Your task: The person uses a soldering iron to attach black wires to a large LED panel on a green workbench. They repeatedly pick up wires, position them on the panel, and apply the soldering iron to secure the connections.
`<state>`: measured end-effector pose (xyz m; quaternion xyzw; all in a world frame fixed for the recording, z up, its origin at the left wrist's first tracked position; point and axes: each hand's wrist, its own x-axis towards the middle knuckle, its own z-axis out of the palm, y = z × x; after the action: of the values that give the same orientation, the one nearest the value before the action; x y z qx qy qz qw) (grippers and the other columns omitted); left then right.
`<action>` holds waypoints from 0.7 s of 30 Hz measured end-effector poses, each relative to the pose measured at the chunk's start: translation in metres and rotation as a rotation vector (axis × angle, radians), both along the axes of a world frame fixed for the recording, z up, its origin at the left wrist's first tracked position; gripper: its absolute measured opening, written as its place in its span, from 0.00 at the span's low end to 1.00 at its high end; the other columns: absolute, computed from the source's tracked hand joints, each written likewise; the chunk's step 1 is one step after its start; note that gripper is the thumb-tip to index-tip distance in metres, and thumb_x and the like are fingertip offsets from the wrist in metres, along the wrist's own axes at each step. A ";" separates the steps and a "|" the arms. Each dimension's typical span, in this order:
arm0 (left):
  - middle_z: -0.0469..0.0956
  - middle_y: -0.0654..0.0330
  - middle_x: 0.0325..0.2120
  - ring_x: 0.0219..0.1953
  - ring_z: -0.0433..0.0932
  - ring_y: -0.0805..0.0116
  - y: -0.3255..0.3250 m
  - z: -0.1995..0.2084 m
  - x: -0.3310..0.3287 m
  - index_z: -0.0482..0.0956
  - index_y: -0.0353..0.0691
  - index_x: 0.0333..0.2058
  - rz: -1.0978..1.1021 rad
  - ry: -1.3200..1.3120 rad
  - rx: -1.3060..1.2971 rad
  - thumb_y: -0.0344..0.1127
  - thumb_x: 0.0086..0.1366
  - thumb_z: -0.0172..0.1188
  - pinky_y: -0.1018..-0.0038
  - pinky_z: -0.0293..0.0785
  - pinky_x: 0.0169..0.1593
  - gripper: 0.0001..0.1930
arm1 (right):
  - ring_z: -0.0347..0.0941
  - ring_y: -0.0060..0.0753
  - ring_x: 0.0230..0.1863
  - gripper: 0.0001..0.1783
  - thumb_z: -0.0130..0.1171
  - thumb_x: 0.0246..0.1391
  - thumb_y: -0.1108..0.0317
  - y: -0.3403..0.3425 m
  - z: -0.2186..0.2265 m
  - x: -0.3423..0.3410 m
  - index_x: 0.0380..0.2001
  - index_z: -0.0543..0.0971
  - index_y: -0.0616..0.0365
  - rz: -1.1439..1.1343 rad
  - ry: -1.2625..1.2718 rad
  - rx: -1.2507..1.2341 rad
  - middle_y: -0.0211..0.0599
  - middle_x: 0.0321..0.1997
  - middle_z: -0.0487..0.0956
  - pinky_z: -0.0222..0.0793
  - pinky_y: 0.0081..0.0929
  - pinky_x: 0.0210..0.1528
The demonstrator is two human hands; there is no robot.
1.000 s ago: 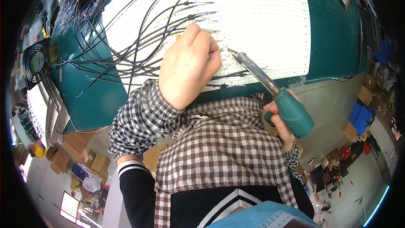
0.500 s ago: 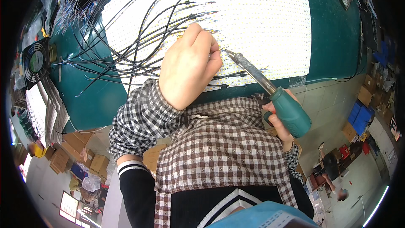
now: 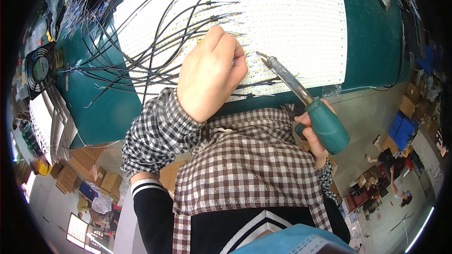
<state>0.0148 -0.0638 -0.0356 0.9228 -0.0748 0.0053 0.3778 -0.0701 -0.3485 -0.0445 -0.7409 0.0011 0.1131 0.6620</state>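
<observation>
My left hand (image 3: 209, 73) rests over a white LED board (image 3: 301, 23), fingertips pinched together at what seems to be a thin wire end, mostly hidden by the fingers. My right hand (image 3: 314, 136) is wrapped round the green handle of a soldering iron (image 3: 327, 124). The iron slants up and left over the board, its dark tip just right of my left fingertips and apart from them. Several black cables (image 3: 183, 21) with thin stripped ends lie across the board's left half; some run beneath my left hand.
The board lies on a green tabletop (image 3: 96, 127). A small black fan (image 3: 41, 68) stands at the left, beside stacked boards (image 3: 54, 122). More loose wires (image 3: 94, 0) are bunched at the far left. Cardboard boxes (image 3: 110, 183) sit on the floor; another person (image 3: 395, 183) is at the right.
The soldering iron's tip has shifted slightly right and up, away from my left fingertips. My left hand has stayed in place. The person in the right background has moved.
</observation>
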 end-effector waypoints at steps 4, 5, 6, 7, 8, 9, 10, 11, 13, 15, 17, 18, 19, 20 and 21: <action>0.71 0.57 0.28 0.25 0.74 0.60 0.000 0.000 0.000 0.73 0.37 0.29 -0.003 0.001 -0.006 0.24 0.53 0.63 0.69 0.71 0.28 0.07 | 0.81 0.33 0.41 0.42 0.74 0.47 0.59 -0.004 0.002 0.001 0.58 0.68 0.75 0.045 0.014 -0.035 0.50 0.50 0.79 0.78 0.31 0.46; 0.71 0.57 0.28 0.24 0.74 0.60 0.000 0.001 0.000 0.74 0.37 0.29 -0.003 0.001 -0.007 0.24 0.53 0.63 0.69 0.71 0.28 0.07 | 0.81 0.33 0.41 0.42 0.73 0.48 0.58 -0.005 0.003 0.001 0.58 0.67 0.76 0.053 0.017 -0.048 0.50 0.51 0.79 0.78 0.32 0.46; 0.72 0.56 0.29 0.26 0.75 0.60 0.000 0.001 -0.001 0.74 0.38 0.30 -0.001 0.007 0.001 0.25 0.54 0.63 0.69 0.72 0.29 0.07 | 0.80 0.33 0.40 0.40 0.72 0.49 0.57 -0.006 0.003 0.000 0.56 0.68 0.76 0.028 0.015 -0.062 0.49 0.49 0.79 0.78 0.33 0.46; 0.72 0.56 0.29 0.27 0.75 0.59 0.001 0.002 -0.002 0.75 0.38 0.31 0.002 0.013 0.010 0.25 0.54 0.64 0.69 0.72 0.30 0.07 | 0.79 0.33 0.40 0.38 0.70 0.51 0.56 -0.008 0.001 -0.001 0.55 0.69 0.76 0.003 0.012 -0.076 0.49 0.47 0.79 0.78 0.34 0.46; 0.73 0.56 0.30 0.29 0.76 0.59 0.001 0.003 -0.003 0.76 0.38 0.32 0.004 0.019 0.019 0.25 0.54 0.64 0.69 0.73 0.32 0.08 | 0.79 0.34 0.39 0.35 0.69 0.52 0.56 -0.008 0.003 0.000 0.53 0.70 0.75 -0.033 0.011 -0.047 0.48 0.45 0.79 0.78 0.35 0.46; 0.73 0.56 0.31 0.31 0.76 0.59 -0.003 0.007 -0.005 0.76 0.39 0.33 -0.006 -0.094 0.099 0.26 0.54 0.65 0.69 0.73 0.33 0.08 | 0.78 0.34 0.39 0.33 0.67 0.54 0.56 -0.005 0.006 0.002 0.50 0.71 0.75 -0.073 0.007 -0.021 0.47 0.43 0.79 0.78 0.36 0.46; 0.74 0.56 0.32 0.33 0.76 0.59 -0.009 0.014 -0.008 0.77 0.40 0.35 -0.015 -0.207 0.177 0.26 0.54 0.65 0.68 0.73 0.35 0.09 | 0.77 0.35 0.38 0.29 0.66 0.55 0.56 0.000 0.013 0.006 0.47 0.72 0.73 -0.123 0.003 0.048 0.45 0.40 0.78 0.78 0.37 0.46; 0.74 0.56 0.34 0.36 0.76 0.58 -0.012 0.015 -0.011 0.78 0.41 0.36 -0.051 -0.232 0.167 0.27 0.54 0.66 0.67 0.73 0.37 0.10 | 0.76 0.35 0.38 0.26 0.64 0.56 0.57 0.004 0.016 0.009 0.45 0.73 0.72 -0.172 -0.001 0.117 0.44 0.38 0.78 0.78 0.38 0.45; 0.75 0.56 0.35 0.38 0.75 0.57 -0.020 0.015 -0.017 0.78 0.41 0.37 -0.146 -0.159 0.063 0.28 0.54 0.66 0.66 0.72 0.39 0.11 | 0.74 0.39 0.39 0.21 0.58 0.59 0.61 -0.001 0.013 0.010 0.44 0.72 0.71 -0.168 -0.043 0.160 0.46 0.38 0.75 0.79 0.41 0.43; 0.74 0.56 0.34 0.37 0.75 0.56 -0.032 0.010 -0.013 0.77 0.40 0.35 -0.229 -0.042 -0.035 0.28 0.54 0.66 0.66 0.72 0.38 0.09 | 0.73 0.40 0.39 0.18 0.54 0.62 0.64 -0.007 0.009 0.010 0.45 0.71 0.70 -0.146 -0.086 0.207 0.47 0.40 0.73 0.80 0.42 0.42; 0.74 0.56 0.33 0.35 0.76 0.56 -0.041 0.005 -0.004 0.76 0.39 0.33 -0.267 -0.003 -0.035 0.27 0.54 0.65 0.66 0.72 0.37 0.08 | 0.73 0.40 0.40 0.18 0.54 0.62 0.65 -0.008 0.011 0.012 0.47 0.70 0.70 -0.143 -0.109 0.215 0.47 0.40 0.73 0.80 0.42 0.42; 0.74 0.56 0.32 0.34 0.76 0.55 -0.042 0.004 -0.003 0.76 0.39 0.33 -0.267 0.006 -0.034 0.26 0.54 0.65 0.66 0.72 0.36 0.08 | 0.73 0.40 0.40 0.18 0.54 0.62 0.65 -0.008 0.012 0.011 0.47 0.70 0.70 -0.143 -0.116 0.219 0.46 0.40 0.73 0.80 0.41 0.42; 0.74 0.55 0.31 0.33 0.76 0.55 -0.042 0.003 -0.002 0.75 0.39 0.32 -0.267 0.014 -0.032 0.26 0.54 0.65 0.66 0.72 0.36 0.08 | 0.73 0.40 0.40 0.18 0.54 0.62 0.65 -0.008 0.011 0.010 0.48 0.70 0.70 -0.144 -0.116 0.224 0.46 0.40 0.73 0.80 0.41 0.42; 0.73 0.55 0.30 0.32 0.76 0.55 -0.042 0.004 -0.001 0.75 0.38 0.32 -0.265 0.022 -0.029 0.25 0.54 0.64 0.66 0.73 0.35 0.08 | 0.73 0.40 0.40 0.18 0.54 0.62 0.65 -0.009 0.010 0.010 0.48 0.69 0.70 -0.143 -0.116 0.230 0.46 0.40 0.73 0.80 0.41 0.42; 0.74 0.55 0.30 0.32 0.76 0.55 -0.041 0.005 -0.002 0.75 0.38 0.32 -0.241 0.022 -0.049 0.25 0.54 0.64 0.66 0.73 0.34 0.07 | 0.73 0.40 0.40 0.19 0.54 0.62 0.65 -0.009 0.008 0.010 0.48 0.69 0.70 -0.143 -0.116 0.239 0.46 0.40 0.73 0.80 0.41 0.42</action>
<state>0.0128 -0.1044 -0.0307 0.8976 -0.1810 -0.0484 0.3990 -0.0604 -0.3574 -0.0361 -0.6601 0.0020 0.0220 0.7509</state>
